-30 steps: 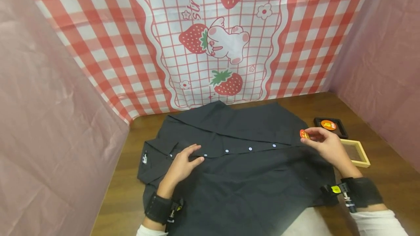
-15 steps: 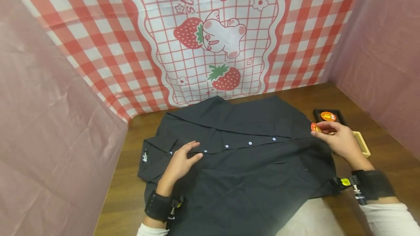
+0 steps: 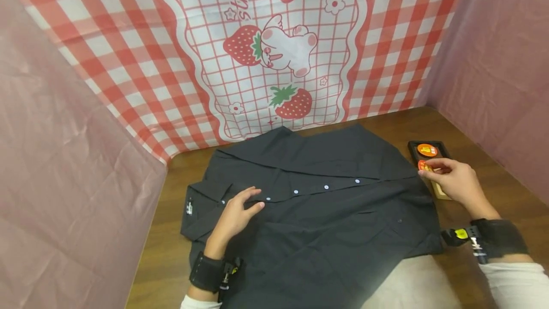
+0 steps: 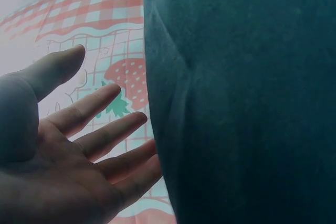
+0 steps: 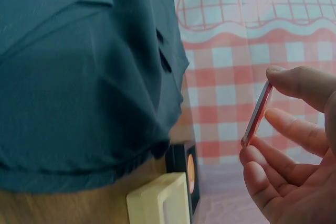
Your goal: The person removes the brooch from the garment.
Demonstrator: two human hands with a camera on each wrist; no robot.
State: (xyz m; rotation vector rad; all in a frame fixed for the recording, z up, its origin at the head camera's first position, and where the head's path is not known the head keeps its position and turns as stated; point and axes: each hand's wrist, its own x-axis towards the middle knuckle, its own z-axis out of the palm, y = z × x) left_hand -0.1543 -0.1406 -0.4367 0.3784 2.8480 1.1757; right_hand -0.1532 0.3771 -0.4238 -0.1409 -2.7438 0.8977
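A black button-up shirt (image 3: 317,228) lies spread on the wooden table, collar to the left, white buttons along its placket. My left hand (image 3: 235,212) is over the collar end of the placket, fingers extended and holding nothing; the left wrist view shows its spread fingers (image 4: 105,137) beside the dark cloth. Between thumb and fingertips, my right hand (image 3: 461,182) pinches a round red-orange badge (image 3: 422,166) at the shirt's right edge. Edge-on in the right wrist view, the badge (image 5: 257,114) appears as a thin disc, its printed face turned mostly away.
Beyond the right hand sits a black square frame (image 3: 412,150) with another orange round badge (image 3: 427,149) in it. A pale yellow frame (image 3: 442,192) is partly hidden behind that hand. A checked strawberry cloth (image 3: 296,51) hangs at the back, pink cloth at both sides.
My right hand has moved right with the badge, from over the shirt to its edge near the frames, and now covers more of the yellow frame. The left hand stays nearly still.
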